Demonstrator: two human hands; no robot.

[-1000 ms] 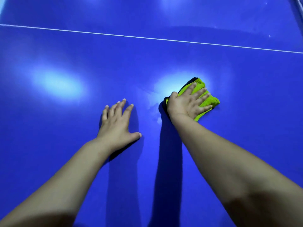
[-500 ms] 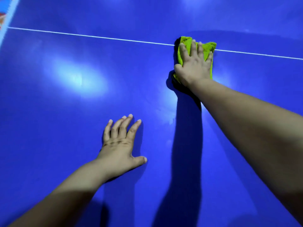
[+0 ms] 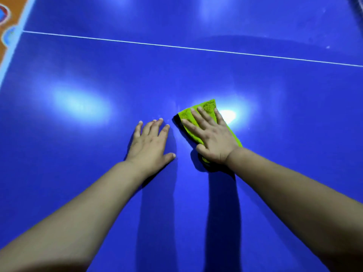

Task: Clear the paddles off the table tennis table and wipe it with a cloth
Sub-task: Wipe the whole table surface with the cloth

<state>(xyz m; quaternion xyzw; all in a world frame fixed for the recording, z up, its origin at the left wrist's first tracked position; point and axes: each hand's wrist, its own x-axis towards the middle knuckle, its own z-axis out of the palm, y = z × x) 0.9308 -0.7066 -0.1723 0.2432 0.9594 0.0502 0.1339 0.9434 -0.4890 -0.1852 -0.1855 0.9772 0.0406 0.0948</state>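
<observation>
The blue table tennis table (image 3: 78,173) fills the view, with its white centre line (image 3: 176,47) running across the far part. A folded green cloth (image 3: 207,107) lies flat on the table near the middle. My right hand (image 3: 213,137) presses down on it with straight, spread fingers, covering most of it. Just to its left, my left hand (image 3: 150,142) rests palm down on the bare table, fingers straight. No paddle is in view.
The table's left edge (image 3: 11,55) shows at the far left, with an orange patterned floor (image 3: 7,20) beyond it. Bright light reflections sit on the glossy surface left of and beside the hands.
My right hand has pulled the cloth back from the white centre line toward me, ending right beside my left hand. The left hand stays flat on the table.
</observation>
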